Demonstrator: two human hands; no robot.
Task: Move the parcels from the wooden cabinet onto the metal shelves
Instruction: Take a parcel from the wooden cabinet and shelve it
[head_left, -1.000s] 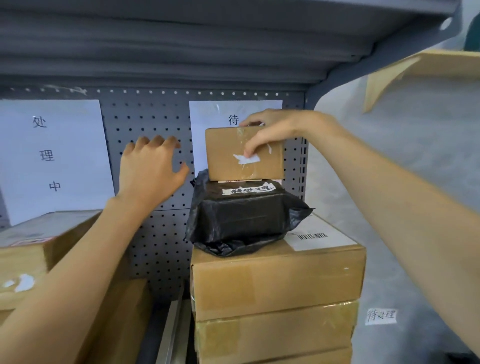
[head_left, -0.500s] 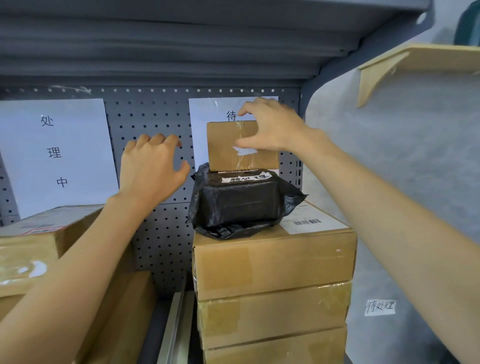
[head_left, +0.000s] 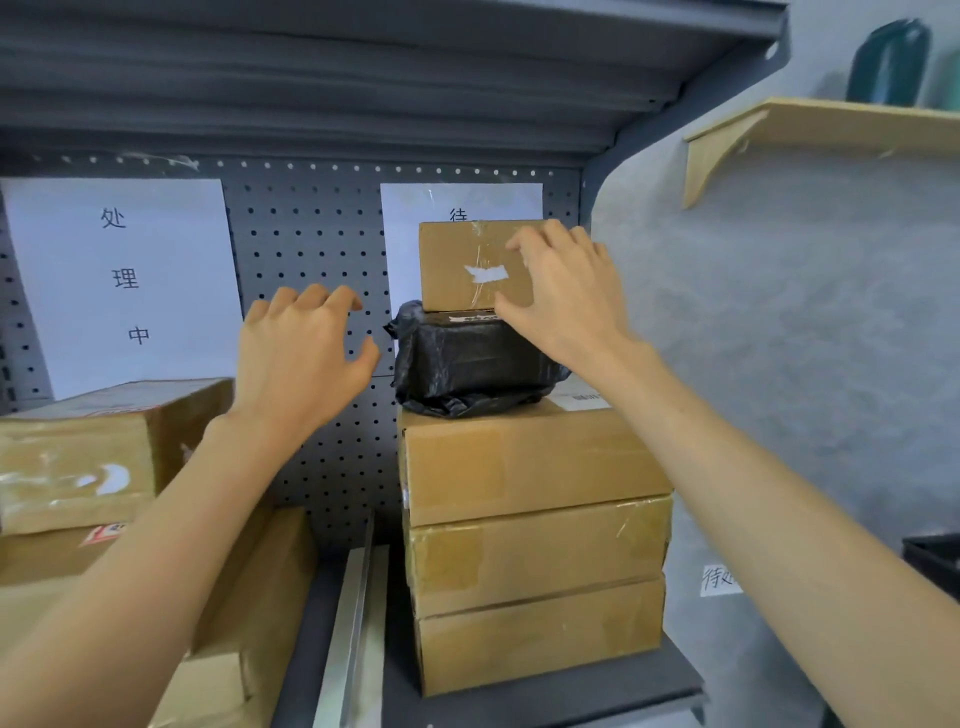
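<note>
Hovering my right hand (head_left: 563, 301), fingers spread and empty, before the small brown parcel (head_left: 467, 265) standing on the black-wrapped parcel (head_left: 467, 364) atop stacked boxes (head_left: 535, 545); left hand (head_left: 298, 358) likewise spread, holding nothing

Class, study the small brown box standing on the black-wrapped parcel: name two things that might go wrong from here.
1. The small brown box stands on edge on the soft black-wrapped parcel; with the right hand spread open beside it rather than gripping, it may topple.
2. That parcel caps a stack of three cartons beside the metal shelf's edge, so a nudge could send things off.
</note>
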